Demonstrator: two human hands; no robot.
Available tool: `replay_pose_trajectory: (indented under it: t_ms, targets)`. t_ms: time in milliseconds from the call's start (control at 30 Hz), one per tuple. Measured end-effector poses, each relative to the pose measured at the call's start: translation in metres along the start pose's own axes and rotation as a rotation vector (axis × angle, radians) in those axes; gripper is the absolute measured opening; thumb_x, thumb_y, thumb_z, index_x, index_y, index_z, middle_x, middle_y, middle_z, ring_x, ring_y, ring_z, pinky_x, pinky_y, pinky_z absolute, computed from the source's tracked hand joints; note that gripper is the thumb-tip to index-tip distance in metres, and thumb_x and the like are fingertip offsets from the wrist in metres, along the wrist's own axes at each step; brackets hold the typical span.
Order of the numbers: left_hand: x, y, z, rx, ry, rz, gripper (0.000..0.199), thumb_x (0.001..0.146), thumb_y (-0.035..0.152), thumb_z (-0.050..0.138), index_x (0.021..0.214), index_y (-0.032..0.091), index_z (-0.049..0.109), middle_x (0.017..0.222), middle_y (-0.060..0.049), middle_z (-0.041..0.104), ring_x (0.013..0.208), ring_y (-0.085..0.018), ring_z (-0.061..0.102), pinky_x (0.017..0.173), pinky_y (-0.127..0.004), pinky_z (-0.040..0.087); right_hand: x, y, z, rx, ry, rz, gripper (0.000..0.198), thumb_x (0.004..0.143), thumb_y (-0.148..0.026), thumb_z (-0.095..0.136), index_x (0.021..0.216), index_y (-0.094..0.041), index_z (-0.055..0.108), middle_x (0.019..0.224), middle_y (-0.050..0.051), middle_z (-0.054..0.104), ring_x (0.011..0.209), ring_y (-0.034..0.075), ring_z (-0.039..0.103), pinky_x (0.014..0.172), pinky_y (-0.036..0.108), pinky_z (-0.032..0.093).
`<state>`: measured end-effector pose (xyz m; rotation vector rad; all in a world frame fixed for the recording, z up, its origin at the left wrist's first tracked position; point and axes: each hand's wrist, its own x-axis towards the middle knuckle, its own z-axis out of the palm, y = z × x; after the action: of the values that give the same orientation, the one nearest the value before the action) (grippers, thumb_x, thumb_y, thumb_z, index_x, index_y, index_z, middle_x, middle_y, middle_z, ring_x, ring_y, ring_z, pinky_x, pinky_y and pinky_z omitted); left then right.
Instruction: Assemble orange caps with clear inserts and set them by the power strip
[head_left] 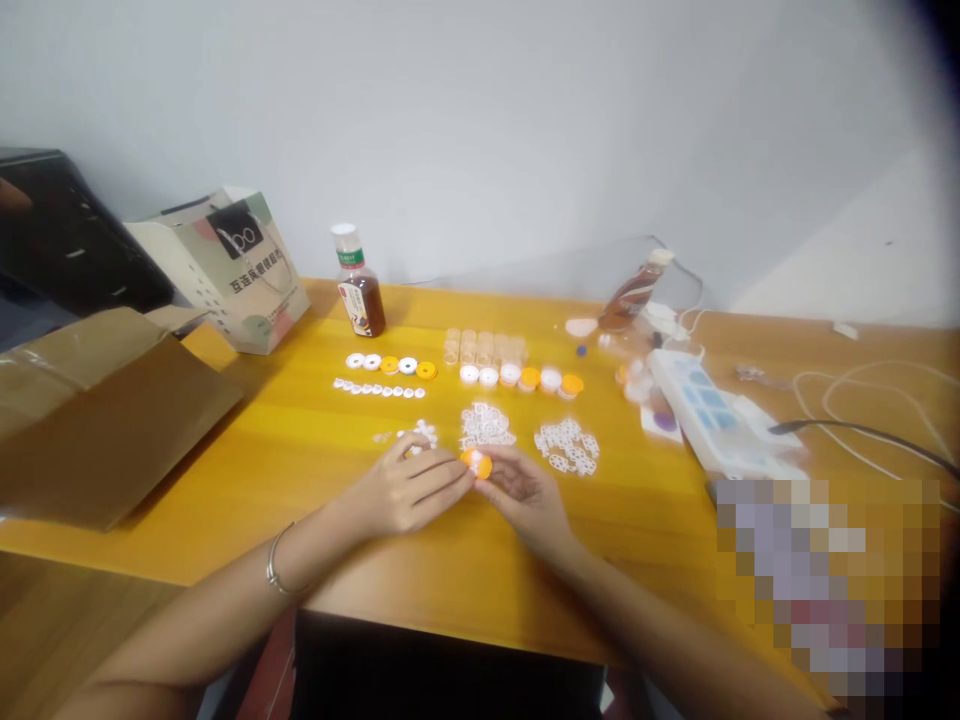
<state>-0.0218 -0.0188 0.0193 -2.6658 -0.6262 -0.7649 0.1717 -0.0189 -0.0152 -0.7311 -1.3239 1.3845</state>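
Between my two hands is a small round orange cap-like piece (480, 465) with something white at its centre. The fingertips of my left hand (420, 490) press on it from the left, and my right hand (529, 495) pinches it from the right. Just beyond lie a pile of small white discs (424, 435), a pile of white openwork pieces (484, 425) and another such pile (568, 445). Farther back run a row of white and orange round pieces (390, 365) on the left and similar stacked pieces (529, 379) on the right.
Clear little cups (484, 347) stand behind the rows. A drink bottle (360, 285) is upright; another bottle (634, 290) leans at the back right. A cardboard box (112, 420) and paper bag (240, 270) occupy the left. A white case (701, 400) and cables (847, 425) lie right.
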Motion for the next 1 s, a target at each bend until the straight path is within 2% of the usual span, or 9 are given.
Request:
replay_pose_trajectory:
  t_ms: [67, 133, 267, 367, 433, 500, 633, 800, 1000]
  targets:
    - [0.000, 0.001, 0.001, -0.059, 0.025, -0.028, 0.027, 0.083, 0.010, 0.051, 0.108, 0.020, 0.054, 0.105, -0.005, 0.064, 0.098, -0.016, 0.057, 0.080, -0.034, 0.039, 0.000, -0.002, 0.000, 0.000, 0.001, -0.004, 0.029, 0.071, -0.014, 0.065, 0.097, -0.027, 0.061, 0.097, 0.000, 0.064, 0.086, 0.011, 0.062, 0.082, 0.025, 0.051]
    - [0.001, 0.001, 0.003, -0.156, 0.110, -0.101, 0.030, 0.081, 0.009, 0.054, 0.109, 0.021, 0.054, 0.100, -0.003, 0.066, 0.093, -0.015, 0.058, 0.077, -0.032, 0.040, 0.000, -0.003, -0.001, -0.004, 0.008, -0.012, 0.029, 0.071, -0.015, 0.066, 0.097, -0.027, 0.061, 0.096, 0.000, 0.064, 0.085, 0.011, 0.062, 0.082, 0.026, 0.051]
    - [0.005, 0.002, 0.010, -0.411, 0.280, -0.415, 0.025, 0.079, 0.011, 0.056, 0.102, 0.019, 0.058, 0.091, -0.005, 0.063, 0.083, -0.014, 0.058, 0.072, -0.029, 0.044, 0.002, -0.005, -0.001, -0.042, 0.043, -0.017, 0.028, 0.069, -0.016, 0.068, 0.095, -0.025, 0.061, 0.096, 0.002, 0.064, 0.084, 0.013, 0.062, 0.084, 0.029, 0.051]
    - [0.010, 0.004, 0.013, -0.612, 0.207, -0.652, 0.016, 0.081, 0.018, 0.055, 0.097, 0.017, 0.059, 0.087, -0.005, 0.061, 0.079, -0.013, 0.057, 0.068, -0.027, 0.046, 0.003, -0.004, -0.001, -0.057, 0.041, -0.025, 0.027, 0.070, -0.017, 0.067, 0.095, -0.024, 0.061, 0.097, 0.002, 0.064, 0.085, 0.013, 0.062, 0.084, 0.029, 0.051]
    - [0.012, 0.006, 0.014, -0.703, 0.157, -0.741, 0.015, 0.082, 0.021, 0.054, 0.095, 0.017, 0.058, 0.084, -0.004, 0.061, 0.073, -0.012, 0.056, 0.064, -0.026, 0.045, 0.002, -0.003, 0.000, -0.064, 0.037, -0.031, 0.027, 0.070, -0.017, 0.067, 0.095, -0.024, 0.060, 0.098, 0.002, 0.063, 0.087, 0.014, 0.062, 0.084, 0.030, 0.051]
    - [0.012, 0.007, 0.015, -0.705, 0.164, -0.750, 0.015, 0.081, 0.021, 0.055, 0.095, 0.017, 0.056, 0.083, -0.004, 0.060, 0.073, -0.012, 0.056, 0.064, -0.026, 0.045, 0.002, -0.002, 0.001, -0.077, 0.054, -0.042, 0.027, 0.071, -0.017, 0.066, 0.096, -0.024, 0.060, 0.099, 0.002, 0.063, 0.088, 0.014, 0.062, 0.085, 0.030, 0.050]
    - [0.009, 0.008, 0.019, -0.579, 0.201, -0.601, 0.018, 0.079, 0.017, 0.056, 0.098, 0.018, 0.058, 0.089, -0.005, 0.059, 0.082, -0.014, 0.054, 0.075, -0.031, 0.045, 0.001, 0.001, 0.001, -0.106, 0.097, -0.072, 0.028, 0.071, -0.017, 0.066, 0.097, -0.024, 0.059, 0.099, 0.003, 0.063, 0.090, 0.015, 0.062, 0.085, 0.031, 0.051]
    - [0.005, 0.008, 0.026, -0.493, 0.219, -0.491, 0.022, 0.079, 0.015, 0.057, 0.100, 0.020, 0.061, 0.091, -0.005, 0.059, 0.082, -0.014, 0.055, 0.071, -0.030, 0.045, 0.001, 0.005, 0.001, -0.120, 0.102, -0.120, 0.028, 0.071, -0.018, 0.067, 0.098, -0.025, 0.059, 0.098, 0.003, 0.062, 0.089, 0.015, 0.062, 0.084, 0.031, 0.052]
    - [0.008, 0.012, 0.028, -0.541, 0.262, -0.542, 0.015, 0.079, 0.016, 0.058, 0.092, 0.020, 0.065, 0.084, -0.005, 0.060, 0.078, -0.013, 0.055, 0.069, -0.029, 0.045, -0.002, 0.008, 0.001, -0.164, 0.120, -0.108, 0.028, 0.072, -0.020, 0.067, 0.097, -0.025, 0.058, 0.097, 0.004, 0.061, 0.090, 0.016, 0.062, 0.086, 0.033, 0.052]
